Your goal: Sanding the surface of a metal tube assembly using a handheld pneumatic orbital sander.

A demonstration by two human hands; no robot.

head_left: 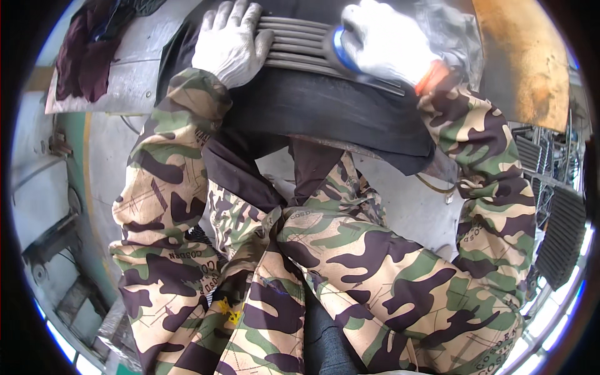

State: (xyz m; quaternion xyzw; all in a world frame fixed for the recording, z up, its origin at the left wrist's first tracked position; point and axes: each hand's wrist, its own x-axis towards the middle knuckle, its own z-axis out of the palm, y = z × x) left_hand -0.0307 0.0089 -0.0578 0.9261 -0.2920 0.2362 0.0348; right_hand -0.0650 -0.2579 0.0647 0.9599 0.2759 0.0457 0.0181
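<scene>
My left hand [232,44], in a white knit glove, lies flat with fingers spread at the left end of several grey metal rods [299,44]. The rods lie side by side on a black cloth [325,103]. At their right part my right hand [390,44], also gloved in white, is closed on a round, blue-edged object [339,47] that touches or hovers just over the rods. Motion blur and the glove hide most of it, so I cannot tell its exact kind. An orange cuff band [431,78] circles the right wrist.
A dark maroon cloth [84,56] is draped at the far left of the metal tabletop [134,75]. Clear plastic sheeting [459,40] and a rust-brown board [525,56] are at the right. Metal racks [550,156] stand beyond my right arm.
</scene>
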